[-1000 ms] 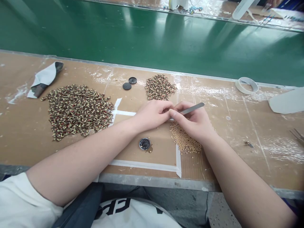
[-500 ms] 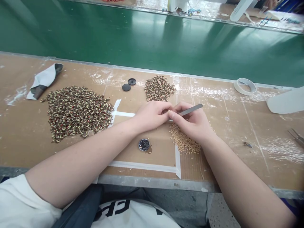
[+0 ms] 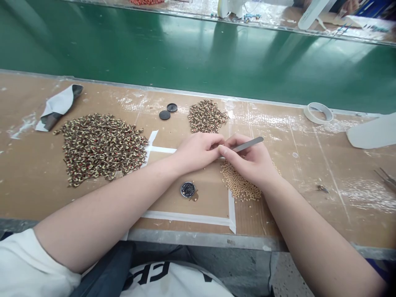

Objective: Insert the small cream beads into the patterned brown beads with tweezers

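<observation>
My right hand (image 3: 250, 161) is closed around a pair of grey metal tweezers (image 3: 248, 144); only the flat rear end shows, slanting up to the right. My left hand (image 3: 199, 152) meets it, with its fingers curled together in a pinch. Whatever the left fingers hold is hidden behind the hand. Beneath my right hand lies a pile of small tan bead-like pieces (image 3: 239, 183). A small round dish of dark glossy stuff (image 3: 187, 189) sits below my left hand. Just beyond the fingers is a small heap of brown-and-cream pieces (image 3: 206, 116).
To the left spreads a bigger heap of brown-and-cream pieces (image 3: 103, 148), near a folded cloth (image 3: 60, 106). Two black round lids (image 3: 165, 114) lie at the back. On the right are a tape roll (image 3: 318, 113), a whitish translucent container (image 3: 373, 133) and a pronged metal tool (image 3: 385, 179).
Both hands and the tweezers keep nearly the same pose. The whole view has shifted very slightly.
</observation>
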Tool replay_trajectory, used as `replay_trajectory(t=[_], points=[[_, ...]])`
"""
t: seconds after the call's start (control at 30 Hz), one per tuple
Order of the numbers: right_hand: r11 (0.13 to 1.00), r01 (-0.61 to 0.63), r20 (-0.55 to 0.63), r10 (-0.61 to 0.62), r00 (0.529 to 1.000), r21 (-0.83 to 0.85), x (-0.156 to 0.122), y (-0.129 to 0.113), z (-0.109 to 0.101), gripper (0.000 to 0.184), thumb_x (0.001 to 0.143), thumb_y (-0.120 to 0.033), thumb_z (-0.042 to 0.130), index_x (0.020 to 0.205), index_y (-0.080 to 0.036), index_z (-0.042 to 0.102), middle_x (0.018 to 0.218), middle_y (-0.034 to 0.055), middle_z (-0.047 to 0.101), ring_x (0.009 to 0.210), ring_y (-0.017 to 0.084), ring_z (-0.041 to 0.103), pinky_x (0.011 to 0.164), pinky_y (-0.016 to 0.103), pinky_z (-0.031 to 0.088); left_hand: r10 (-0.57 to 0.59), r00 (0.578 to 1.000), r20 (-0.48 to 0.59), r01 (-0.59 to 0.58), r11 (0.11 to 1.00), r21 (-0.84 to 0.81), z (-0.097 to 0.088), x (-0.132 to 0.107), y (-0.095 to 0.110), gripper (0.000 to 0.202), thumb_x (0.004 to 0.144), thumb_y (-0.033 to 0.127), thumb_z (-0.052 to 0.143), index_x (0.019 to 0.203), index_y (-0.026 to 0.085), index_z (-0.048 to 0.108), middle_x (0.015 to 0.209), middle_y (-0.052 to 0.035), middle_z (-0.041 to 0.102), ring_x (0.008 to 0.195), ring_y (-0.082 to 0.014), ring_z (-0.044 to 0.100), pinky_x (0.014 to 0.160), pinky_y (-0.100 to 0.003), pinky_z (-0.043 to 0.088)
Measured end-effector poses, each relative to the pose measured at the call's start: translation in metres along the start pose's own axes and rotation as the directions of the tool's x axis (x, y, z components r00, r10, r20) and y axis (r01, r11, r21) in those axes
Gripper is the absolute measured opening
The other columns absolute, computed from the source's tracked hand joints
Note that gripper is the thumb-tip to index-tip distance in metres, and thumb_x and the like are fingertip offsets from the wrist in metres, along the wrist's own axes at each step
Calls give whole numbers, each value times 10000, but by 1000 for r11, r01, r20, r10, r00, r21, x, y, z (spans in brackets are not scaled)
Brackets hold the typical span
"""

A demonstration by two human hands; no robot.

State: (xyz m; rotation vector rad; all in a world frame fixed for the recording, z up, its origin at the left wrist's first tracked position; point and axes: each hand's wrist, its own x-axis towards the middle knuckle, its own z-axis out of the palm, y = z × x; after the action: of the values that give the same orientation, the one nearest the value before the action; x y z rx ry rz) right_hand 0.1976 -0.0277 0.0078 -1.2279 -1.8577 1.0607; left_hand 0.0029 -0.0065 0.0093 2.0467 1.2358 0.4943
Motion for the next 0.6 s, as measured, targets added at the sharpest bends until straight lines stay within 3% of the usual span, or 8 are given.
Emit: replay_trajectory(t=[0.6], points=[[1000,12,6,-12,1000,11,1,2,0,268,930,-446,722,833,-203,664,738,2,611,650,128,507,583,299,365,29,1000,4,-29,999,-24,1,1,-3,199,916,307,519,809,182,630,754,6,628,691,-118,508,638,-267,302]])
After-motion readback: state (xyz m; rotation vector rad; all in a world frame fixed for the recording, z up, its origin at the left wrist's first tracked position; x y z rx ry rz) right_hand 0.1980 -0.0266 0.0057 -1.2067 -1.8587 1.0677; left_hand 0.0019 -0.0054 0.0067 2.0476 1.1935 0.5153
